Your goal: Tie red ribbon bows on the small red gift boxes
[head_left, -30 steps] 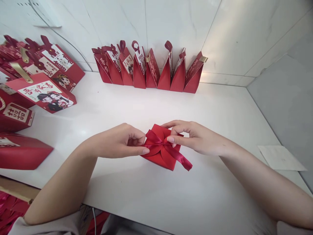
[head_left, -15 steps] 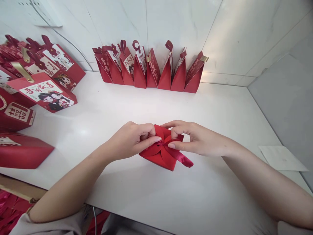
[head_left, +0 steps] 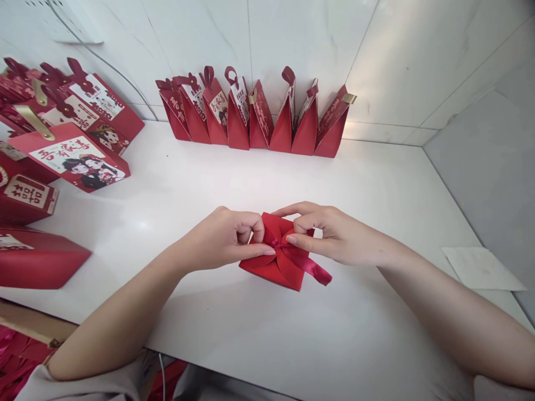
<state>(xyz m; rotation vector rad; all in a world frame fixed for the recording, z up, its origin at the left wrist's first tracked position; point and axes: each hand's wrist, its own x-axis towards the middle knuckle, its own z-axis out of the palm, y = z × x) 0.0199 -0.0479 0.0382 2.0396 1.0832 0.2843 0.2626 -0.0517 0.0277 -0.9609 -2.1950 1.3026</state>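
A small red box (head_left: 273,271) with petal-shaped flaps folded over its top rests on the white table between my hands. A dark pink ribbon (head_left: 318,272) crosses the flaps, its free end trailing to the lower right. On the box's left, my left hand (head_left: 234,236) has curled fingers, with the thumb pressing on a flap beside the ribbon's centre. My right hand (head_left: 320,231) pinches the ribbon near the centre between thumb and index finger, while its other fingers reach around the box's far edge.
Several red gift boxes (head_left: 238,131) stand in a row against the tiled wall. More printed red boxes (head_left: 100,181) crowd the left side. A white paper (head_left: 482,268) lies at the right edge. Red material fills a carton at the lower left.
My left thumb has shifted slightly on the flap, and its index finger has lifted away a little. The box has turned very slightly.
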